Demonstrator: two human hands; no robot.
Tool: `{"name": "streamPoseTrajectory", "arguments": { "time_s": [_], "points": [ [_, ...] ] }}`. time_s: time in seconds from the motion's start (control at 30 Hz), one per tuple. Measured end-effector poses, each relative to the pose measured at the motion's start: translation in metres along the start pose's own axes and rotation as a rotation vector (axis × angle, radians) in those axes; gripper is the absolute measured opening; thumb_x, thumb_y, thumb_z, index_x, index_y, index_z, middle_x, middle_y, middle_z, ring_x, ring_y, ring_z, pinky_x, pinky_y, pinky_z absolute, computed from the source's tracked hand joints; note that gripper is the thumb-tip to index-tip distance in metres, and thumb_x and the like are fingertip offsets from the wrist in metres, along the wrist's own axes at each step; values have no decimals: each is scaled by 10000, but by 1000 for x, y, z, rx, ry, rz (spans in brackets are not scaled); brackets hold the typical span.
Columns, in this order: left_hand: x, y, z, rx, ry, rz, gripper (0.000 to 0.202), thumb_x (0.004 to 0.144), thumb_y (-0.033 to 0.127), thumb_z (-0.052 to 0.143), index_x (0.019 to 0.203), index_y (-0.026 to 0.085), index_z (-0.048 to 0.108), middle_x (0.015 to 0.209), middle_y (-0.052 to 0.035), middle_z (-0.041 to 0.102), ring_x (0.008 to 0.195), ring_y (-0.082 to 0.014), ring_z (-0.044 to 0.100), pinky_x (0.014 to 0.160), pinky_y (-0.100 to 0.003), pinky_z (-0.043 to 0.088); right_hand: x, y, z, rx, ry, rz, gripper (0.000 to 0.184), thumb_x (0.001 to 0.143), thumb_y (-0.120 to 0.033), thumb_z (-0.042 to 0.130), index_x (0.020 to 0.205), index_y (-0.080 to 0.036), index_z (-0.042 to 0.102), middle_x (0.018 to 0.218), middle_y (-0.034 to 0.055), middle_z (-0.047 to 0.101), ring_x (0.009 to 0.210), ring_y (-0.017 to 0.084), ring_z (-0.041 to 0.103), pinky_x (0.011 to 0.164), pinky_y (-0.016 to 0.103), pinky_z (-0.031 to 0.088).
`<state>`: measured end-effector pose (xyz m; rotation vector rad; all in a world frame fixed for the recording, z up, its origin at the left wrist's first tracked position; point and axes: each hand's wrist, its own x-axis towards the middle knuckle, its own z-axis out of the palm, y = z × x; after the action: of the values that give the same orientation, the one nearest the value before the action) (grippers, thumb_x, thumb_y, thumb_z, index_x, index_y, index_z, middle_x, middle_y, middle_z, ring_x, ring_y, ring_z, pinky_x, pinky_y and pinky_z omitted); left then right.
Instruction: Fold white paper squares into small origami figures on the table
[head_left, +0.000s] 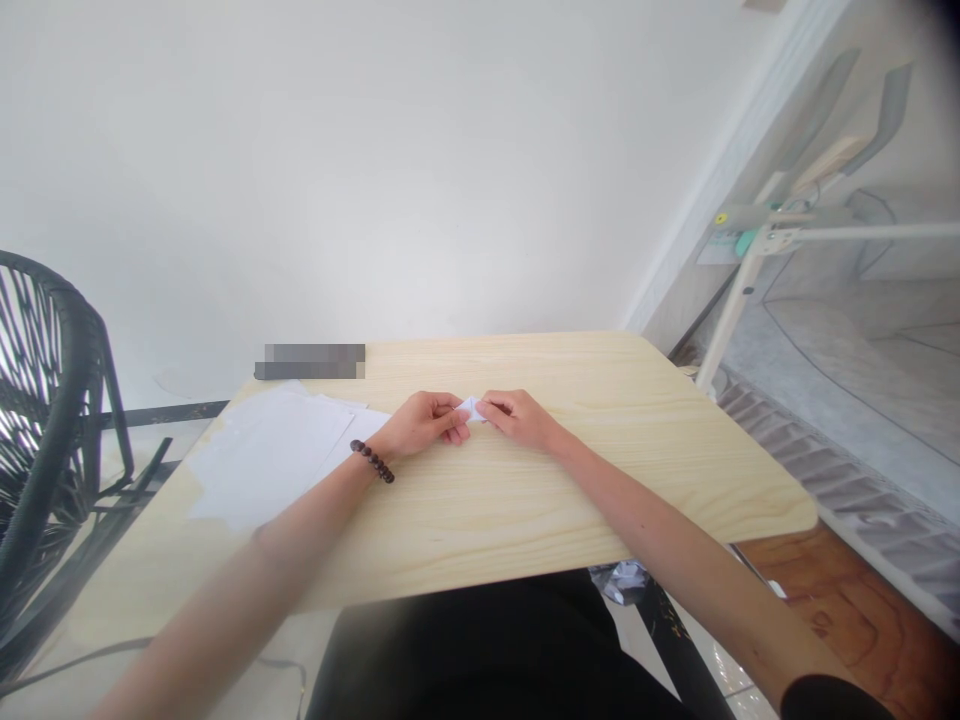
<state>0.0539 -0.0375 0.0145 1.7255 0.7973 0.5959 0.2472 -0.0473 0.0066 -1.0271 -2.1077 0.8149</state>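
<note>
A small folded piece of white paper (470, 408) is held between my two hands, just over the middle of the table. My left hand (429, 420) pinches its left side, thumb on top and fingers curled beneath. On the opposite side, my right hand (517, 415) grips the right corner between thumb and forefinger. A dark beaded bracelet (373, 461) circles my left wrist. Fingers cover parts of the paper, so its full shape is hidden.
Loose white sheets (277, 450) lie spread on the left of the pale wooden table (480, 530). A dark, blurred-out object (310, 362) sits at the back left edge. A woven black chair (52, 400) stands left; a white metal frame (735, 310) stands right. A white wall rises behind.
</note>
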Motion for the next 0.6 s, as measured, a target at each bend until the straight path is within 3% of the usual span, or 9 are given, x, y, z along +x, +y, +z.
{"name": "streamPoseTrajectory", "arguments": {
  "time_s": [0.17, 0.4, 0.6],
  "points": [
    [-1, 1, 2, 14, -6, -4, 307, 756, 406, 509, 824, 110, 555, 720, -70, 637, 608, -113, 567, 594, -248, 465, 0, 1, -1, 37, -44, 31, 310, 823, -347, 365, 607, -146, 459, 503, -44, 377, 475, 60, 327, 470, 199, 252],
    [0, 3, 1, 2, 37, -12, 323, 739, 409, 523, 866, 114, 564, 790, -79, 632, 687, -138, 573, 601, -262, 468, 0, 3, 1, 89, 1, 54, 337, 824, -413, 353, 650, -147, 467, 548, -30, 439, 469, 58, 369, 470, 191, 296],
    [2, -2, 1, -24, 91, 2, 308, 705, 361, 568, 891, 116, 579, 832, -74, 614, 737, -148, 555, 602, -267, 470, 0, 4, 1, 9, -36, 47, 326, 809, -400, 385, 654, -137, 502, 555, -23, 480, 469, 54, 357, 462, 186, 271]
  ]
}}
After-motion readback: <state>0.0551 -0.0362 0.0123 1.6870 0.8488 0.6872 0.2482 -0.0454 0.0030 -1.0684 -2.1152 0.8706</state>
